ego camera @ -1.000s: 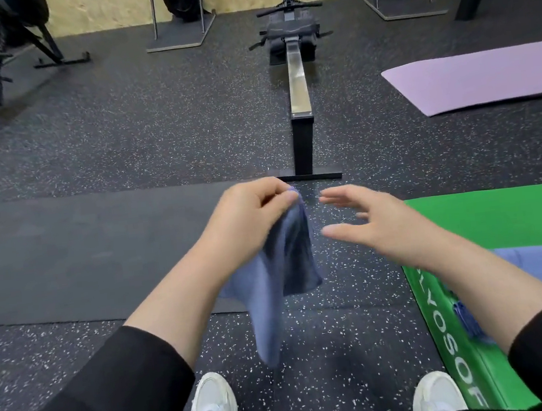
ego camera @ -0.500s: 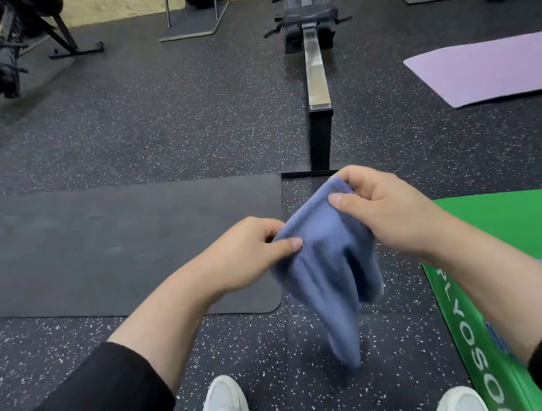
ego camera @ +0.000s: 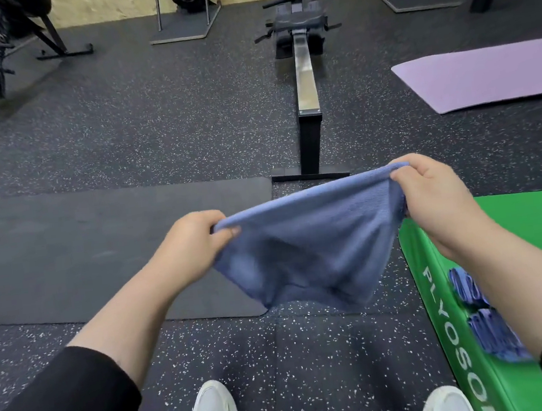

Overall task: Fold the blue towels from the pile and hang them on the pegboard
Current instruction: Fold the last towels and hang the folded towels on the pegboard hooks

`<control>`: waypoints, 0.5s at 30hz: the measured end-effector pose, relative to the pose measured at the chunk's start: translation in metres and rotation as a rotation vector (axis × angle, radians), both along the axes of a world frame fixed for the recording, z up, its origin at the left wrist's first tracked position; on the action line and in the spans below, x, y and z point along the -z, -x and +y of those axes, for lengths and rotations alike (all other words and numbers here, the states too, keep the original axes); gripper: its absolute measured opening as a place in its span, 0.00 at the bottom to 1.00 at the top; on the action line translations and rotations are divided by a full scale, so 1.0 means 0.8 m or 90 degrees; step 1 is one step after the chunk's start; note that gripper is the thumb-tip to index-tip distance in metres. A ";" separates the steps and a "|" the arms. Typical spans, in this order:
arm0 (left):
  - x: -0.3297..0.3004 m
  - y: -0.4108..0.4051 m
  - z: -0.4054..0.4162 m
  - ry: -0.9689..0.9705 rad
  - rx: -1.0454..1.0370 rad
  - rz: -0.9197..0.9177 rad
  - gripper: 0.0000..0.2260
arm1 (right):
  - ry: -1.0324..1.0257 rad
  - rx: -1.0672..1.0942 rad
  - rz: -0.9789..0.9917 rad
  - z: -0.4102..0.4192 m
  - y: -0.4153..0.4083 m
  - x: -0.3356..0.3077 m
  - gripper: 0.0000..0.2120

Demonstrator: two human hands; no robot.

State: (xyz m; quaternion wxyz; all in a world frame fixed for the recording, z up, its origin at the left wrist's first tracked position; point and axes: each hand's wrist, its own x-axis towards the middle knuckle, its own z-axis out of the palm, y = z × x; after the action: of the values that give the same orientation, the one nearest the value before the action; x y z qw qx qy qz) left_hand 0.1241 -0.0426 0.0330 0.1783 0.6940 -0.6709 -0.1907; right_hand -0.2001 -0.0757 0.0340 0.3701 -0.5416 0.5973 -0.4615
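Stretching the towel in mid-air above the floor, left hand and right hand each keep a pinching grip on an upper corner, probably to square it for folding.

Both arms extended forward, spread apart — left hand and right hand each pinching cloth edge.

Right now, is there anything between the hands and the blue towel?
No. The left hand and the right hand each pinch an upper corner of the blue towel, which hangs stretched between them. No pegboard is visible.
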 end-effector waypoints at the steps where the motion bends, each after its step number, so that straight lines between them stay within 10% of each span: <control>1: -0.001 -0.004 0.000 0.019 -0.015 0.016 0.14 | -0.009 0.012 -0.014 -0.001 0.003 0.000 0.10; 15: 0.003 0.004 -0.012 0.164 -0.246 0.330 0.11 | -0.026 0.043 0.001 -0.008 0.012 -0.003 0.13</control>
State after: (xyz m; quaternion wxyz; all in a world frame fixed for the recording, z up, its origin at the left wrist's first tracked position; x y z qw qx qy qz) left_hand 0.1211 -0.0520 0.0305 0.4615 0.7086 -0.4781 -0.2372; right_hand -0.2097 -0.0823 0.0363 0.3644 -0.5140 0.6249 -0.4610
